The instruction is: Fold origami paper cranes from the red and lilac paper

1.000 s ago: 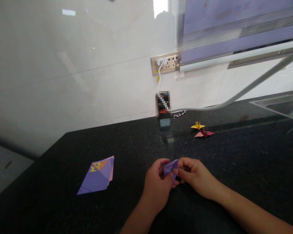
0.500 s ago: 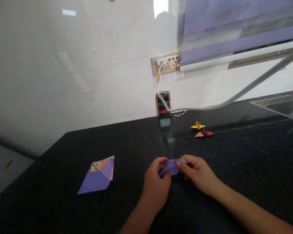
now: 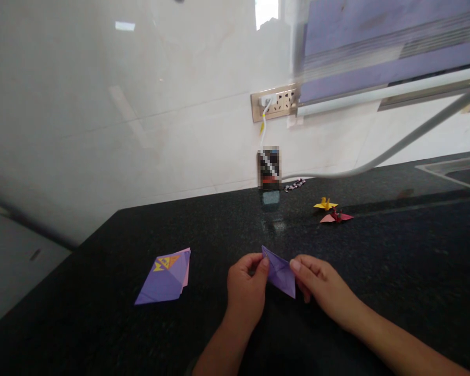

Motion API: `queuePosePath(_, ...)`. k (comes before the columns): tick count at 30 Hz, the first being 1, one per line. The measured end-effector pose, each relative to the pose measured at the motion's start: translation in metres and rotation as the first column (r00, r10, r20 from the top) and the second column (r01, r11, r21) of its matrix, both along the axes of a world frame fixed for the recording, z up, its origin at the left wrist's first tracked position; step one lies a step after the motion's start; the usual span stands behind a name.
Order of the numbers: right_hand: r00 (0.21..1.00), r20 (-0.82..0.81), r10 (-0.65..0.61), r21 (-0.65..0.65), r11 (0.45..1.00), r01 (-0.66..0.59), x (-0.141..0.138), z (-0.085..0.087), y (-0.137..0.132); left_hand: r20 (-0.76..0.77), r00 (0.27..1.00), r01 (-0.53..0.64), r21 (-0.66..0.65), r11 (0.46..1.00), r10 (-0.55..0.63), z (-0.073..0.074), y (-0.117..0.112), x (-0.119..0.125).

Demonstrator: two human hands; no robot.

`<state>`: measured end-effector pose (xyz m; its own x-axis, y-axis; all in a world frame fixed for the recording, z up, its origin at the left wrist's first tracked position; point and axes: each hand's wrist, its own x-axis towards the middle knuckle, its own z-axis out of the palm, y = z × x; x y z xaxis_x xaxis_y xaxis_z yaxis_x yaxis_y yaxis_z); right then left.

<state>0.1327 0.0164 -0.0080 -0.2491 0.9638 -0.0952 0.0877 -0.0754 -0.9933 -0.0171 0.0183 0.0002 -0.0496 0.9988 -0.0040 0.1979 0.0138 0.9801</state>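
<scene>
A small folded piece of purple origami paper (image 3: 280, 273) is held up between both hands just above the dark counter. My left hand (image 3: 247, 284) pinches its left edge near the top corner, thumb in front. On the other side, my right hand (image 3: 321, 282) grips the right corner between thumb and fingers. Creases cross the face of the paper. Further left on the counter lies a flat purple paper packet (image 3: 162, 279), with yellow and orange marks on top and pink sheets showing at its right side.
Beyond my right hand stand a yellow paper crane (image 3: 326, 204) and a red and pink paper crane (image 3: 337, 216). A blurred-out device (image 3: 269, 168) leans against the wall, cabled to a socket (image 3: 274, 102). Beside it lies a beaded string (image 3: 295, 185). A sink edge (image 3: 454, 175) is at right.
The purple paper has turned in my hands and now shows a broader, diamond-like face with its point upward. My right hand's hold has moved to its right corner. The view has shifted slightly left.
</scene>
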Motion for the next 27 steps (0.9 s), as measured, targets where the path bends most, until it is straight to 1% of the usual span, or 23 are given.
queuePosePath(1, 0.998, -0.019, -0.054, 0.026, 0.998, 0.055, 0.0007, 0.0001, 0.0008, -0.004, 1.0, 0.015, -0.008, 1.0, -0.015, 0.0005, -0.0005, 0.0008)
queuePosePath(3, 0.993, -0.061, -0.099, 0.029, 0.994, 0.101, 0.0014, 0.0001, 0.0021, -0.002, 0.999, 0.052, -0.011, 0.999, -0.052, 0.0019, -0.0015, 0.0027)
queuePosePath(7, 0.995, -0.069, -0.07, 0.005, 0.998, 0.07, 0.0005, -0.0006, 0.0019, 0.031, 0.996, 0.079, -0.035, 0.996, -0.078, 0.0026, -0.0026, 0.0053)
queuePosePath(11, 0.996, -0.063, -0.056, 0.037, 0.998, 0.059, -0.0003, -0.0008, 0.0002, 0.111, 0.989, 0.106, -0.082, 0.991, -0.097, -0.0004, -0.0027, 0.0061)
queuePosePath(14, 0.999, -0.025, -0.048, 0.085, 0.995, 0.05, -0.0003, 0.0004, -0.0003, 0.142, 0.984, 0.122, -0.079, 0.989, -0.11, -0.0016, -0.003, 0.0067)
queuePosePath(17, 0.998, 0.053, -0.035, 0.182, 0.983, 0.024, 0.0001, 0.0024, -0.001, 0.124, 0.988, 0.105, -0.085, 0.991, -0.094, -0.0014, -0.0028, 0.0067)
queuePosePath(19, 0.993, 0.111, -0.037, 0.28, 0.96, 0.004, 0.0006, 0.0037, -0.0019, 0.133, 0.987, 0.099, -0.1, 0.99, -0.085, -0.0013, -0.0024, 0.0062)
queuePosePath(23, 0.978, 0.208, -0.026, 0.462, 0.884, -0.074, 0.0031, 0.0042, -0.0046, 0.196, 0.979, 0.076, -0.133, 0.988, -0.049, -0.0018, -0.0016, 0.0054)
queuePosePath(25, 0.967, 0.255, -0.004, 0.508, 0.852, -0.13, 0.0048, 0.0041, -0.0058, 0.229, 0.973, 0.065, -0.135, 0.989, -0.033, -0.002, -0.0016, 0.0051)
queuePosePath(27, 0.95, 0.31, 0.023, 0.525, 0.829, -0.192, 0.0058, 0.0051, -0.0064, 0.255, 0.967, 0.06, -0.13, 0.99, -0.026, -0.0019, -0.0018, 0.0047)
